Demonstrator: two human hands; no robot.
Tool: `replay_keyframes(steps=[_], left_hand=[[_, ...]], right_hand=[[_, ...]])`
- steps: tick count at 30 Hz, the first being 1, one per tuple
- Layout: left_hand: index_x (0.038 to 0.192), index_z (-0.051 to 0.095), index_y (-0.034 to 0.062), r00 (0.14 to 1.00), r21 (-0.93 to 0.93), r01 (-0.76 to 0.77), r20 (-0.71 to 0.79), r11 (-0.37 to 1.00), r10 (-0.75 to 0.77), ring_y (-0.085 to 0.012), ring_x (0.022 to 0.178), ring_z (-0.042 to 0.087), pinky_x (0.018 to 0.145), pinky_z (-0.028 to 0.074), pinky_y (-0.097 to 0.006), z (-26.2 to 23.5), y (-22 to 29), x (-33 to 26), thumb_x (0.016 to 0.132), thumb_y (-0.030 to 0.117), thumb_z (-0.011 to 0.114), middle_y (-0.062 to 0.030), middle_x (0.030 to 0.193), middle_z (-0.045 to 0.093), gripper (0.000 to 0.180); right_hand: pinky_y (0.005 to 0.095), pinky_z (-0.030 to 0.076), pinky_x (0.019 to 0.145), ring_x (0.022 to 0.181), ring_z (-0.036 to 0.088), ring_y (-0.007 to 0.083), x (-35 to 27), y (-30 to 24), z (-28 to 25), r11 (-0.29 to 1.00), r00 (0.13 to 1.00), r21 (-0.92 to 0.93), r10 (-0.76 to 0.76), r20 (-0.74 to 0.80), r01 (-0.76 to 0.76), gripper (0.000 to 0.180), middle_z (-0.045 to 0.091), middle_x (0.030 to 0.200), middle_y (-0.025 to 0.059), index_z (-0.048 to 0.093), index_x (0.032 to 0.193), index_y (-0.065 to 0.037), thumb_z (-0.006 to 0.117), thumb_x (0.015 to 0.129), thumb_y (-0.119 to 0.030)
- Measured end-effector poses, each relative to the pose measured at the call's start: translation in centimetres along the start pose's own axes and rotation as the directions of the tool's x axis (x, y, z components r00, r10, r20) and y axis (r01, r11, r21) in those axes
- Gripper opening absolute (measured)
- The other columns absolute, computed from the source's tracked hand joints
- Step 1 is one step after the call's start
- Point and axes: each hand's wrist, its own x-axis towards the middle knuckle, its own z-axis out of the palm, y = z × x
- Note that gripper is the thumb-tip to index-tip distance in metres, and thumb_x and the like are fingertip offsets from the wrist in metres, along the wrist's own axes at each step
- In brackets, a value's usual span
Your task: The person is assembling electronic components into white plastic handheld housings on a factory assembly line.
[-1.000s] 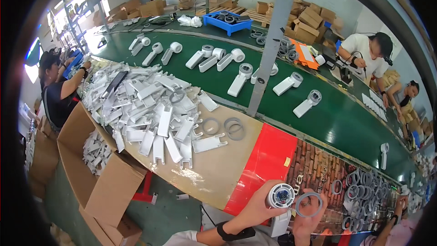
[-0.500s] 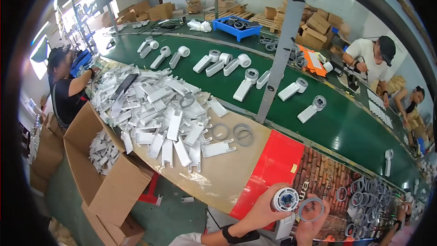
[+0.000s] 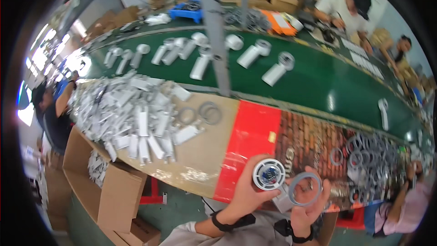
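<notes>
My left hand (image 3: 244, 196) is closed around a white handheld device with a round head (image 3: 269, 174), which looks like a small fan body. The head faces up and shows a circuit board inside a white slotted rim. Its flat white handle (image 3: 283, 202) points down toward my right hand (image 3: 312, 212). Between the thumb and fingers of that hand is a grey ring (image 3: 291, 190), held upright just right of the head. A small gap seems to separate ring and head, though the ring overlaps the handle's edge in view.
White plastic housings (image 3: 123, 109) are heaped at left, above an open cardboard box (image 3: 120, 196). Many loose grey rings (image 3: 371, 155) lie at right. Similar white devices (image 3: 275, 69) rest on the green conveyor (image 3: 327, 86) behind a metal post (image 3: 214, 32). Other people work around.
The whole view has shifted, so the table and belt sit elsewhere in the picture. The ring stands slightly farther from the device's head. Both hands keep their hold.
</notes>
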Motion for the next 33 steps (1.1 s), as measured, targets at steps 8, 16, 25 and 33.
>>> replay_keyframes(steps=[8, 16, 25, 33], left_hand=[[0.122, 0.044, -0.0004, 0.999, 0.093, -0.039, 0.014, 0.995, 0.038, -0.0187, 0.107, 0.054, 0.092, 0.044, -0.032, 1.9, -0.2, -0.5, 0.059, 0.008, 0.080, -0.0115, 0.120, 0.050, 0.073], [0.127, 0.036, 0.0010, 0.996, 0.052, 0.063, 0.060, 0.997, -0.066, -0.0208, 0.109, 0.055, 0.093, 0.045, -0.033, 2.0, -1.0, 0.2, 0.060, 0.001, 0.077, -0.0114, 0.117, 0.049, 0.078], [0.127, 0.037, -0.0003, 0.944, 0.505, -0.314, 0.077, 0.804, 0.320, -0.0299, 0.119, 0.044, 0.092, 0.043, -0.038, -0.2, 2.5, -2.0, 0.066, 0.013, 0.079, -0.0185, 0.128, 0.040, 0.075], [0.123, 0.048, 0.0049, 0.876, 0.894, -0.156, -0.072, 0.421, 0.477, -0.0230, 0.111, 0.052, 0.087, 0.044, -0.034, -19.0, 23.0, -0.6, 0.072, 0.017, 0.067, -0.0104, 0.122, 0.052, 0.056]], right_hand=[[0.0482, 0.048, 0.089, 0.114, 0.049, 0.0423, 0.3, -1.1, -2.1, 0.992, 0.994, 0.093, -0.086, 0.067, 0.080, 0.075, 0.022, 0.140, 0.0297, 0.036, 0.135, -0.014, 0.069, 0.071, 0.005], [0.0479, 0.045, 0.093, 0.112, 0.052, 0.0431, 0.8, -1.2, -2.2, 0.991, 0.980, -0.048, -0.112, 0.164, 0.121, 0.073, 0.034, 0.134, 0.0303, 0.043, 0.129, -0.010, 0.075, 0.065, 0.006], [0.0319, 0.044, 0.082, 0.095, 0.054, 0.0243, 1.8, 1.4, 2.2, 0.960, 0.981, -0.224, 0.141, -0.135, -0.169, 0.060, 0.055, 0.104, 0.0192, 0.030, 0.129, -0.004, 0.045, 0.091, -0.048], [0.0333, 0.048, 0.068, 0.081, 0.057, 0.0231, 7.9, 6.5, -0.2, 0.886, 0.895, -0.387, 0.367, 0.253, -0.254, 0.038, 0.057, 0.100, 0.0167, 0.046, 0.116, -0.005, 0.053, 0.087, -0.029]])
